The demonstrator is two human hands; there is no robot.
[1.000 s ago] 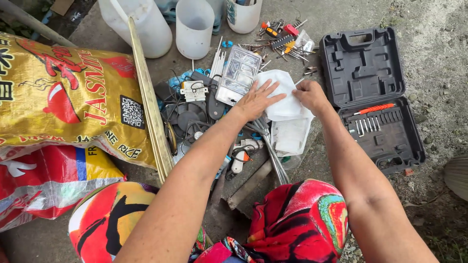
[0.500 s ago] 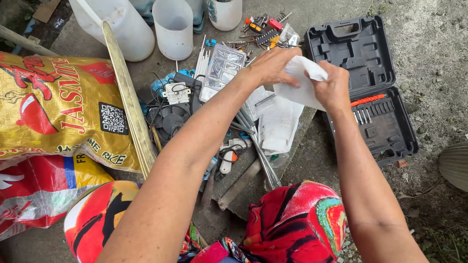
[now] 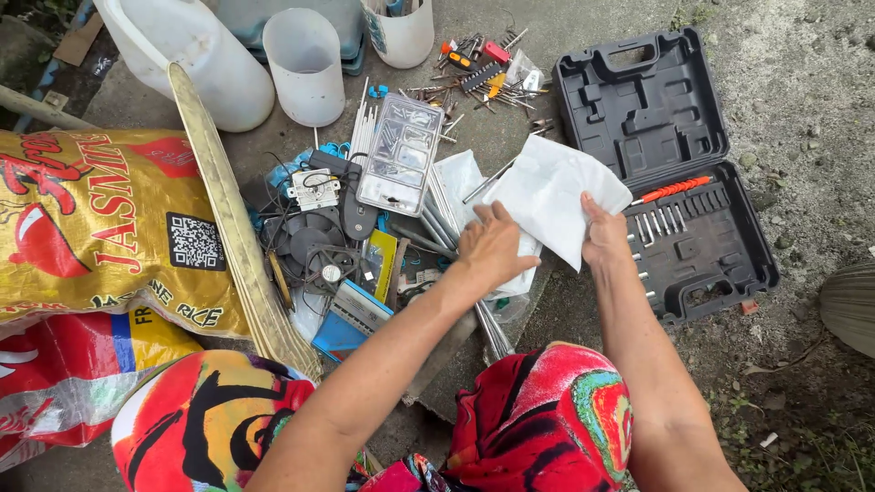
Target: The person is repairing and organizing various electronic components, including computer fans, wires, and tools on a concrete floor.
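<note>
Head view: both hands lift a white plastic bag [image 3: 556, 196]; right hand [image 3: 606, 239] pinches its edge at five o'clock, left hand [image 3: 492, 248] apparently presses it, fingers spread.

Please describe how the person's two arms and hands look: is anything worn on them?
Both arms are bare up to the picture's lower edge, with no sleeves visible. The left hand and right hand wear no gloves. No watch, bracelet or ring is visible.

Your way left is blocked by fans [image 3: 314, 246], rods and a clear parts box [image 3: 401, 155]. The open tool case [image 3: 674, 173] crowds your right. Bare concrete [image 3: 811, 118] lies free far right.
</note>
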